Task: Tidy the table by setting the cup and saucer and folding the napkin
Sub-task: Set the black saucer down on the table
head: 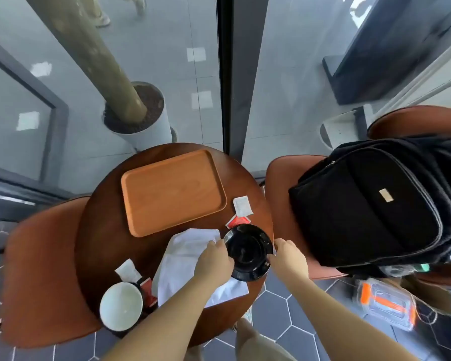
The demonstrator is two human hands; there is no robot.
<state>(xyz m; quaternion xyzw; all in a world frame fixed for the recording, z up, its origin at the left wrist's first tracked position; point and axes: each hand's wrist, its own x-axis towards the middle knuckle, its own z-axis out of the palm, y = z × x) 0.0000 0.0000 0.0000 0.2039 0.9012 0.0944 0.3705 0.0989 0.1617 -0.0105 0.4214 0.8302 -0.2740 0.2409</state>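
On the round wooden table (102, 230) the wooden tray (172, 191) stood at the far side, and everything else is placed from it. The black saucer (248, 252) sat just beyond the tray's near right corner, out over the table's right rim, and both hands were on it. The left hand (214, 261) curled its fingers over the saucer's left edge, and the right hand (288, 259) gripped the opposite edge, so the dish lay directly between the two. Whether it rested on the table or was raised off it could not be told. The white napkin (190, 256) lay unfolded and rumpled just in front of the tray's near edge, running under the left hand and partly beneath the saucer. The cup (120, 306), white inside, stood upright well to the near left of the tray, apart from both hands. A white sachet (242, 205) lay just off the tray's right edge, with a red sachet (238, 221) between it and the saucer. Another white sachet (127, 269) and a red packet (147, 287) lay beside the cup. Well right of the tray, a black backpack (375, 204) sat on a brown chair (279, 183).
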